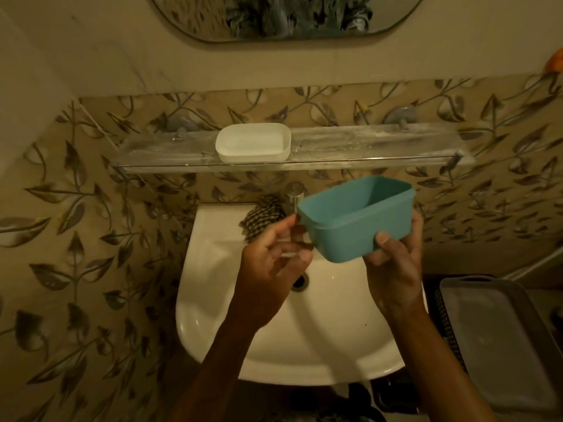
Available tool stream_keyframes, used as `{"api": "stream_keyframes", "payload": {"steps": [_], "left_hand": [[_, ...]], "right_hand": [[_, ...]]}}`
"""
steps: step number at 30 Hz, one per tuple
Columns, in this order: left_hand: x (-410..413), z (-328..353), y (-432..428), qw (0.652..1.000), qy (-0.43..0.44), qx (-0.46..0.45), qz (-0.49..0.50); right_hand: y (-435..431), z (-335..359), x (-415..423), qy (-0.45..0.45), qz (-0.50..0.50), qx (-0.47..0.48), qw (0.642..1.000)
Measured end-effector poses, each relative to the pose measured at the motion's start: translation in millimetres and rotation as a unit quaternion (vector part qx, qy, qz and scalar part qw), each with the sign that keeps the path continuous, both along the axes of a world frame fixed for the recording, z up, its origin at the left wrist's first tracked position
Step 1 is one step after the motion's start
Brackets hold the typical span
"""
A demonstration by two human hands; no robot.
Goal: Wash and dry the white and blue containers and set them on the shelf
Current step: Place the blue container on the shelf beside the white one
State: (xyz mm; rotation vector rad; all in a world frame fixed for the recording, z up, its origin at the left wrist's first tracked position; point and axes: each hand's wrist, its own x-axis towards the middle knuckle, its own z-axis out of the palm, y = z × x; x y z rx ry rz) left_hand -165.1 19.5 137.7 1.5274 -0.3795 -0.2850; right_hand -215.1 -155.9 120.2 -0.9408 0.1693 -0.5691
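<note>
Over the white sink [213,300], a glass shelf [365,141] carries the white container [253,143]. The right hand [396,269] grips the blue container [350,226] by its bottom corner above the sink, and the left hand [271,263] is loosely spread beside it, seemingly empty. The container looks like light, stiff plastic, perhaps slippery, so it is best held under the rim.

Empty left grip [271,260] loosely curled; right grip [396,269] clasps blue container [350,229].
</note>
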Motion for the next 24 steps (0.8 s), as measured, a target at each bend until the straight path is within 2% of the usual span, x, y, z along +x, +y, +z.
{"api": "stream_keyframes", "payload": {"steps": [4, 8, 11, 15, 20, 24], "left_hand": [[22.9, 32.8, -6.3, 0.997, -0.074, -0.025, 0.022], [53.4, 63.9, -16.1, 0.987, -0.147, 0.019, 0.059], [76.4, 80.7, -28.4, 0.98, -0.175, 0.066, 0.067], [104.6, 93.9, -44.3, 0.972, -0.194, 0.115, 0.069], [122.2, 95.3, -54.7, 0.947, -0.258, 0.172, 0.079], [128.4, 85.9, -53.2, 0.937, -0.268, 0.217, 0.063]], "right_hand": [[-9.8, 27.4, 12.0, -0.004, -0.039, -0.201, 0.979], [-29.1, 57.2, 35.2, 0.046, -0.081, -0.35, 0.932], [-43.3, 79.1, 52.2, 0.081, -0.113, -0.392, 0.909], [-61.6, 96.0, 71.5, 0.093, -0.105, -0.398, 0.906], [-67.3, 96.8, 90.9, 0.113, -0.119, -0.43, 0.888], [-69.4, 90.4, 95.8, 0.127, -0.112, -0.457, 0.873]]}}
